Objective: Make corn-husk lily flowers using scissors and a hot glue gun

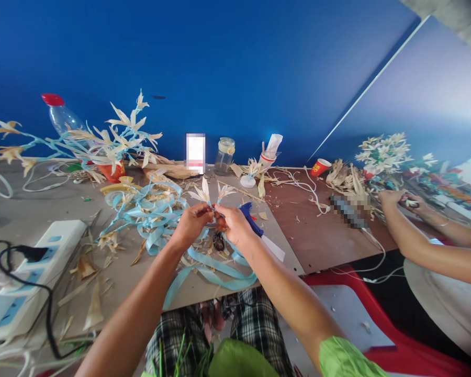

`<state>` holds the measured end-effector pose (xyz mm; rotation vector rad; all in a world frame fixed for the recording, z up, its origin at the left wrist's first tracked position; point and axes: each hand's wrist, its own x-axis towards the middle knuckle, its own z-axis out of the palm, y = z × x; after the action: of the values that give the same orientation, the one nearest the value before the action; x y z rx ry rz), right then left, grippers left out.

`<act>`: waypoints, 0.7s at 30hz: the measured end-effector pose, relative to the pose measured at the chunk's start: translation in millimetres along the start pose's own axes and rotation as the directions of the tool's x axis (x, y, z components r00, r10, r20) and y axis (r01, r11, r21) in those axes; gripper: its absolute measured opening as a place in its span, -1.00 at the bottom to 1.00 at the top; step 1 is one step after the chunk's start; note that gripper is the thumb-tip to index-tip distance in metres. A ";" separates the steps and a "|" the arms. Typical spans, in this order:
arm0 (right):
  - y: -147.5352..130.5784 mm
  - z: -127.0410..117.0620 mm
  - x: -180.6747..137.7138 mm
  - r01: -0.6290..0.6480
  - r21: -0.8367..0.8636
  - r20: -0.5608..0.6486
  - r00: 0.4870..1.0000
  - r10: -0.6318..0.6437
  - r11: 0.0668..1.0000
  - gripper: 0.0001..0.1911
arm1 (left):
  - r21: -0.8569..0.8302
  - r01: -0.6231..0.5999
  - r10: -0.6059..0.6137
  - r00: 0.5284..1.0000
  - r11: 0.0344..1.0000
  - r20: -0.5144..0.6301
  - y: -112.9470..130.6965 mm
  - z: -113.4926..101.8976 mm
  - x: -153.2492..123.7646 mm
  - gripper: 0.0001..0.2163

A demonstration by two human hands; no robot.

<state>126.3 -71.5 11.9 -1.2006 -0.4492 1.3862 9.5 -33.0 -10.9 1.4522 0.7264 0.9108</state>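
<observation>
Both my hands meet over the middle of the table. My left hand (191, 222) is closed, pinching the stem below a small cream husk flower (202, 193). My right hand (232, 224) is closed beside it, pinching the same stem under a second husk flower (224, 190). Light blue ribbon (215, 268) trails from between my hands down over the table's front edge. A blue glue gun (251, 220) lies just behind my right hand, and scissors (219, 241) lie under my hands.
A tangle of blue ribbon (151, 212) and a finished flower branch (113, 139) sit left. A power strip (31, 272) with a black cable lies far left. A glass jar (224, 155), paper cups (319, 167), husk scraps and another person's arms (424, 230) fill the right.
</observation>
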 end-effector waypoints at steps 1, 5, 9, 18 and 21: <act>-0.2 -0.5 0.5 0.000 -0.003 -0.002 1.000 0.000 1.000 -0.94 | 0.006 -0.001 0.002 1.000 1.000 -0.012 -0.8 0.9 0.5 -0.91; 0.0 -1.5 2.8 -0.012 -0.020 0.028 1.000 0.012 1.000 -0.89 | 0.113 0.035 -0.019 0.991 0.993 -0.132 -7.5 2.9 3.4 -0.88; 3.2 -1.4 3.9 -0.046 -0.021 0.045 0.998 0.046 0.999 -0.84 | 0.309 0.029 0.033 0.981 0.951 -0.193 -15.2 1.8 5.3 -0.85; -3.6 -2.9 -1.0 -0.213 0.129 0.153 0.969 0.192 0.969 -0.90 | 0.542 -0.241 0.375 0.915 0.805 -0.150 -25.5 4.4 3.9 -0.88; -6.7 -5.9 -4.8 -0.216 0.155 0.134 0.971 0.196 0.964 -0.88 | 0.593 -0.311 0.422 0.905 0.743 -0.055 -27.6 5.5 0.7 -0.86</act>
<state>133.5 -76.5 17.0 -1.0524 -0.2870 1.6467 16.8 -32.7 -38.1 2.1265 0.9219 1.2098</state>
